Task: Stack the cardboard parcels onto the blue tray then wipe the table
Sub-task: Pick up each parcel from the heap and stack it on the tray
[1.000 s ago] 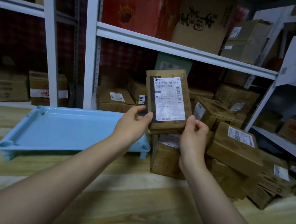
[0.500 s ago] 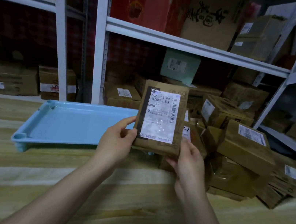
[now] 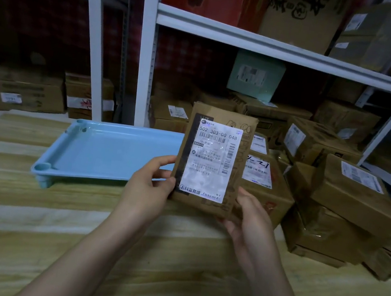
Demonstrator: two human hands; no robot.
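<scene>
The tray (image 3: 102, 151) lies on the table (image 3: 122, 258), left of the heaped parcels (image 3: 332, 206) (shelving (image 3: 268, 44) behind both); a held parcel (image 3: 213, 160) between.

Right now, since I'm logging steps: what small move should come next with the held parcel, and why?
Probably carry the parcel left and lay it flat in the blue tray: left hand and right hand both grip it upright, and the tray sits just left of it.
</scene>
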